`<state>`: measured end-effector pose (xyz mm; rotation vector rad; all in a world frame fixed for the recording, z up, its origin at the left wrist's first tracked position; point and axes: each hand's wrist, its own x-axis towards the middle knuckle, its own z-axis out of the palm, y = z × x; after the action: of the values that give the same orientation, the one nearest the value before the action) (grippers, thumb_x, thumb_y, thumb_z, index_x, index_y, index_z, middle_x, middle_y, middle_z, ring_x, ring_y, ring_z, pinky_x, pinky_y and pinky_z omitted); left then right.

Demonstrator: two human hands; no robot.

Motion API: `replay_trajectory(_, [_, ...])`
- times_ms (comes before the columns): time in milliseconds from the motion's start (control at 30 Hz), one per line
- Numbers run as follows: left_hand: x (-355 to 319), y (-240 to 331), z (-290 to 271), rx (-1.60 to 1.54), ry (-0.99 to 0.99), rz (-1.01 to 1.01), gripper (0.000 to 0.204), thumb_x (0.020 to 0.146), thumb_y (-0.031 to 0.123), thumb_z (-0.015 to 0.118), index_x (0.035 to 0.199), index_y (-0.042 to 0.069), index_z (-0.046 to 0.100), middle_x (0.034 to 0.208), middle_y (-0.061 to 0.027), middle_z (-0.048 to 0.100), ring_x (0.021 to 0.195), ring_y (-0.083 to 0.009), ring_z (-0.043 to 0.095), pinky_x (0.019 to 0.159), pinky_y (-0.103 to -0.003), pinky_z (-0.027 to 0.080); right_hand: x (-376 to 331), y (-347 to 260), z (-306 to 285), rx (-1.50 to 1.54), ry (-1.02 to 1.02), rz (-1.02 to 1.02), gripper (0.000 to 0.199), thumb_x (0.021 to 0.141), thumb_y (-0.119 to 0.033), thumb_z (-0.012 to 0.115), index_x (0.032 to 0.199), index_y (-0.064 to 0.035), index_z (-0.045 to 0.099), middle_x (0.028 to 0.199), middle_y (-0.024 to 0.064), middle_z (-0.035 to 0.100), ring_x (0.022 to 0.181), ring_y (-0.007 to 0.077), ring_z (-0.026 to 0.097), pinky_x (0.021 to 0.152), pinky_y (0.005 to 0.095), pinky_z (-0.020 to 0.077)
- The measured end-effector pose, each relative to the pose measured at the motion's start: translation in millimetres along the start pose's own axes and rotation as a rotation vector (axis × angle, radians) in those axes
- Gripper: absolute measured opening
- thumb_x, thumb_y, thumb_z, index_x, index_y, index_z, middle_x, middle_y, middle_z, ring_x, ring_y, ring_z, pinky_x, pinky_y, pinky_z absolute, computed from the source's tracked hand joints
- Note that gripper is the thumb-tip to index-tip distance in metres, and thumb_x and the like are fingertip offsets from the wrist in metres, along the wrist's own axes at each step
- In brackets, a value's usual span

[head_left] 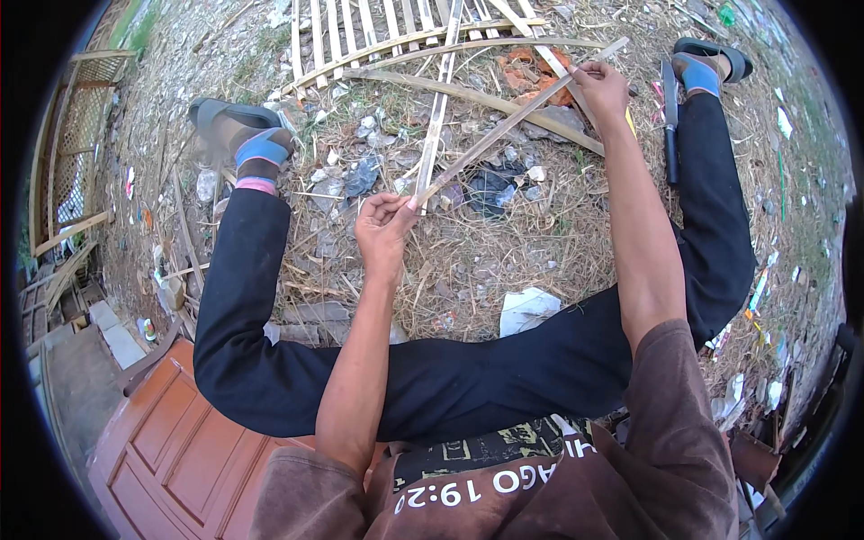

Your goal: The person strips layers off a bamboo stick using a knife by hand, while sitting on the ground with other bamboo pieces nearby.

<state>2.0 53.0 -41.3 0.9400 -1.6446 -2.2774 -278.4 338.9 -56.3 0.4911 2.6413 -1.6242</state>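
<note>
Between the person's spread legs (pixel 243 270), a thin wooden strip (pixel 499 135) slants over the littered ground (pixel 450 292), held by both hands. Beyond it, a slatted frame (pixel 389 45) already has a row of slats along a curved bar; whether these are fastened, one cannot tell. The work looks only partly done: the strip seems not yet fixed, and a longer lath (pixel 405 82) passes beneath it. The left hand (pixel 385 229) pinches the strip's near end between thumb and bent fingers, where it meets a pale slat (pixel 439 103); whether that slat is also gripped is unclear. The right hand (pixel 601 90) pinches the strip toward its far end, its fingers nearly closed.
</note>
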Motion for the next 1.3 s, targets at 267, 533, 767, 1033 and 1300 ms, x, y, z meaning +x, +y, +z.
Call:
replay_trajectory(267, [-3,6,2,0.037,-0.001,-0.021,0.026,0.085,-0.002,0.071,0.105,0.004,0.055,0.096,-0.0099,0.068,0.086,-0.0161,0.068,0.072,-0.03,0.061,-29,7,-20,0.042,-0.059,-0.249,0.039,0.081,-0.027,0.076,0.109,-0.0022,0.064,0.09,0.0093,0.07,0.084,0.0187,0.067,0.078,0.0323,0.051])
replay_trajectory(533, [-15,10,3,0.072,0.013,0.001,0.025,0.086,0.0,0.071,0.104,0.005,0.055,0.097,-0.0092,0.069,0.086,-0.0146,0.068,0.076,-0.029,0.058,-46,2,-38,-0.499,-0.138,-0.025,0.052,0.082,-0.05,0.065,0.106,-0.0039,0.069,0.099,0.0194,0.071,0.095,0.0334,0.068,0.087,0.04,0.0495])
replay_trajectory(767, [-31,17,50,0.0,0.104,-0.054,0.023,0.087,-0.003,0.068,0.103,0.007,0.054,0.095,-0.0059,0.067,0.085,-0.013,0.066,0.074,-0.026,0.056,-12,-35,-57,-0.337,-0.156,0.0,0.045,0.081,-0.045,0.065,0.101,-0.0049,0.072,0.092,0.0193,0.072,0.091,0.0341,0.069,0.083,0.0413,0.0511])
replay_trajectory(1033, [-12,7,155,-0.178,0.157,0.011,0.023,0.088,-0.003,0.068,0.103,0.006,0.053,0.095,-0.007,0.066,0.084,-0.0142,0.065,0.075,-0.028,0.057,99,-77,-70,-0.567,-0.14,-0.348,0.042,0.082,-0.042,0.066,0.105,-0.0067,0.069,0.095,0.0181,0.071,0.094,0.0353,0.067,0.083,0.0455,0.0513])
replay_trajectory(1300, [5,-52,221,-0.214,0.17,0.024,0.022,0.087,-0.004,0.068,0.102,0.002,0.053,0.095,-0.0088,0.066,0.084,-0.0137,0.064,0.075,-0.024,0.053,34,-78,-61,-0.236,-0.169,-0.32,0.036,0.083,-0.031,0.065,0.109,-0.0068,0.066,0.094,0.0136,0.071,0.086,0.0307,0.069,0.078,0.0414,0.0535])
